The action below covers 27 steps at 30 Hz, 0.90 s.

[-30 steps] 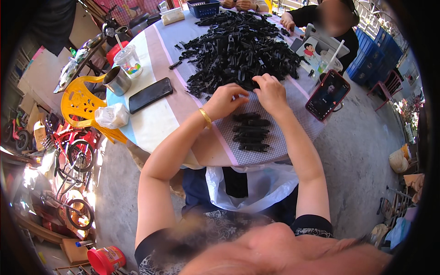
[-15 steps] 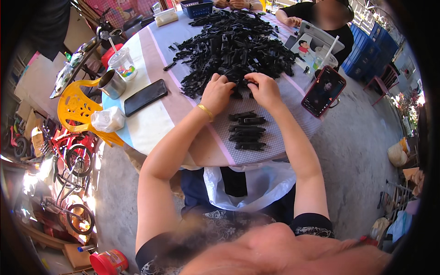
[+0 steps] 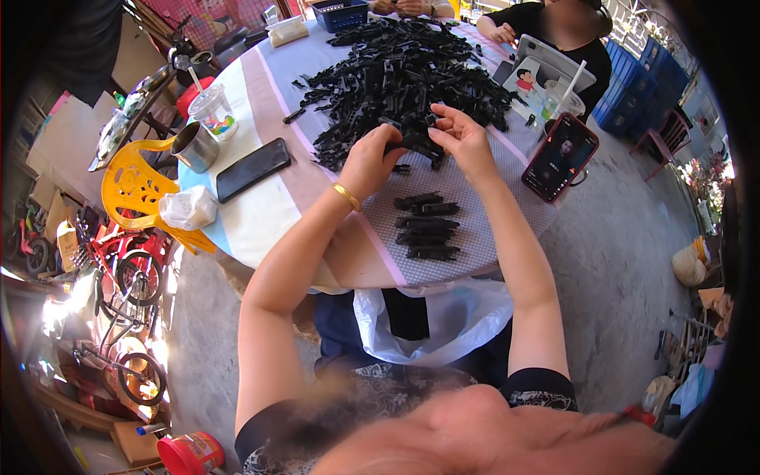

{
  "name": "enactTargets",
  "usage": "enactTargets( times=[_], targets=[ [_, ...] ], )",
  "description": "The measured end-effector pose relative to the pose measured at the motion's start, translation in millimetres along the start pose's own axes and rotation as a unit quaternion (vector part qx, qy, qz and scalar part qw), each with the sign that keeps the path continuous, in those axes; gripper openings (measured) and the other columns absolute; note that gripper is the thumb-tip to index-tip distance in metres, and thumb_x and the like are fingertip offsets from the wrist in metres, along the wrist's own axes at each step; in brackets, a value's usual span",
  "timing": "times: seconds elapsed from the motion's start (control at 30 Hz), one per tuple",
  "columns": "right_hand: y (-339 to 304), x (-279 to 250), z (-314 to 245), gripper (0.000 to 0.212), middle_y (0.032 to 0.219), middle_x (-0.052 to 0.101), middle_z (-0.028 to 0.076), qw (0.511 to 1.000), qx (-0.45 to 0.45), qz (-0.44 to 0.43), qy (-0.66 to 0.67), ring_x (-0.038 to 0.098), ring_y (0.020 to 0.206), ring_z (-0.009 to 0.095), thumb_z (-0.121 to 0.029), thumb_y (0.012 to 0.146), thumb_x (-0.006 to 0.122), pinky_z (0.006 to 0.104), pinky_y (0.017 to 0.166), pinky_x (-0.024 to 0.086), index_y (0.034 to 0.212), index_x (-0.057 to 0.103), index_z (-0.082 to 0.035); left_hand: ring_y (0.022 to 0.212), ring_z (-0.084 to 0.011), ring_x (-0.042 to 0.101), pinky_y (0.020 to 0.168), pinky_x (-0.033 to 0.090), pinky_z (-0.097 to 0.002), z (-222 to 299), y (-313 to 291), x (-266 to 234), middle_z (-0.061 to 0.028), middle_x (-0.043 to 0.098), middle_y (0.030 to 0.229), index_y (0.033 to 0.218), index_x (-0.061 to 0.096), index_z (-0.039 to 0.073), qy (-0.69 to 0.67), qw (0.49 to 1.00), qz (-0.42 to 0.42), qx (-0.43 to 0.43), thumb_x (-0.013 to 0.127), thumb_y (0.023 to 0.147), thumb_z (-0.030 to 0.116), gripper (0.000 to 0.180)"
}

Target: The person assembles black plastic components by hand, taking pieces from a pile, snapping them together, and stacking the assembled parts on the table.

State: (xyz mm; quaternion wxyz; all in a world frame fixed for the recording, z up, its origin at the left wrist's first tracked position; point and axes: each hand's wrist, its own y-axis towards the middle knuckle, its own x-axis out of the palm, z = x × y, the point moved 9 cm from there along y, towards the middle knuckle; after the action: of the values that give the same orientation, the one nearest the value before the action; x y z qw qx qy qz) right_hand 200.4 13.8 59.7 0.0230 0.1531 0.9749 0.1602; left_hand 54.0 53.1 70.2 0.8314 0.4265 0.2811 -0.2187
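In the head view, the left hand (image 3: pixel 370 165) was bent at the near edge of the heap (image 3: pixel 412 75), its thumb and fingers closed on some black pieces (image 3: pixel 409 145) that pointed toward the right hand (image 3: pixel 469 144). The right hand's thumb and forefinger stood apart, tips turned toward those pieces; dark parts showed in the gap, but whether they were gripped I could not tell. A gold bangle (image 3: pixel 346 198) circled the left wrist. The heap, made of many like pieces, spread over the far half of the table (image 3: pixel 321 257). Nearer the person, between the forearms, a row (image 3: pixel 427 226) of black pieces lay crosswise on the dotted part of the cloth, one behind another. To the left, a dark phone (image 3: pixel 253 169) lay flat, with a steel mug (image 3: pixel 195 146) and a clear cup (image 3: pixel 214 112) with a straw beyond it. To the right, a lit phone (image 3: pixel 560 157) stood tilted near the edge. A blue basket (image 3: pixel 340 14) sat behind the heap, and a co-worker in black (image 3: pixel 598 67) was at the far right side. A white bag (image 3: pixel 479 317) hung open over the person's lap
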Motion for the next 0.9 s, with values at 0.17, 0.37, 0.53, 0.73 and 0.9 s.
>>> enactTargets(
  times=[0.17, 0.37, 0.53, 0.73, 0.9],
  targets=[
    [-2, 14, 9, 0.032, 0.085, 0.057, 0.003, 0.994, 0.041, -0.054, 0.089, 0.058, 0.075, 0.009, -0.001, 0.081, 0.060, 0.0222, 0.069, 0.050, 0.112, 0.054, -0.001, 0.067, -0.0082, 0.057, 0.059, 0.048, -0.0232, -20, -8, 11, -0.0061, 0.060, 0.082, 0.101, 0.053, -0.001, -0.252, 0.951, -0.027, -0.176, 0.060, 0.080, 0.002, 0.022],
    [-6, 27, 7, 0.024, 0.084, 0.056, 0.005, 0.985, 0.061, -0.080, 0.141, 0.060, 0.072, 0.011, -0.003, 0.083, 0.058, 0.0233, 0.068, 0.052, 0.106, 0.054, 0.002, 0.065, -0.0101, 0.060, 0.060, 0.048, -0.0228, -22, -7, -1, -0.0103, 0.064, 0.083, 0.101, 0.060, -0.001, -0.213, 0.967, 0.024, -0.137, 0.054, 0.077, -0.001, 0.026],
    [-8, 31, 1, 0.028, 0.086, 0.057, 0.006, 0.989, 0.025, -0.118, 0.090, 0.060, 0.073, 0.011, -0.004, 0.082, 0.059, 0.0210, 0.066, 0.050, 0.109, 0.053, 0.003, 0.068, -0.0093, 0.058, 0.062, 0.047, -0.0221, -29, -12, 8, -0.0083, 0.064, 0.082, 0.104, 0.061, -0.002, -0.284, 0.936, -0.024, -0.207, 0.052, 0.076, -0.001, 0.029],
    [-7, 25, 5, 0.019, 0.087, 0.060, 0.007, 0.994, -0.017, -0.072, -0.084, 0.060, 0.072, 0.010, -0.004, 0.080, 0.064, 0.0209, 0.062, 0.049, 0.097, 0.062, 0.002, 0.069, -0.0091, 0.058, 0.063, 0.047, -0.0214, -18, -13, 14, -0.0063, 0.064, 0.083, 0.108, 0.058, -0.005, -0.368, 0.901, -0.063, -0.221, 0.052, 0.076, 0.001, 0.033],
    [-10, 32, -10, 0.009, 0.085, 0.060, 0.007, 0.981, -0.130, -0.082, -0.116, 0.059, 0.070, 0.012, -0.002, 0.079, 0.062, 0.0220, 0.062, 0.049, 0.087, 0.065, 0.002, 0.071, -0.0089, 0.060, 0.063, 0.048, -0.0210, -18, -13, 20, -0.0059, 0.064, 0.084, 0.108, 0.059, -0.004, -0.392, 0.890, -0.089, -0.215, 0.058, 0.082, 0.009, 0.029]
  ],
)
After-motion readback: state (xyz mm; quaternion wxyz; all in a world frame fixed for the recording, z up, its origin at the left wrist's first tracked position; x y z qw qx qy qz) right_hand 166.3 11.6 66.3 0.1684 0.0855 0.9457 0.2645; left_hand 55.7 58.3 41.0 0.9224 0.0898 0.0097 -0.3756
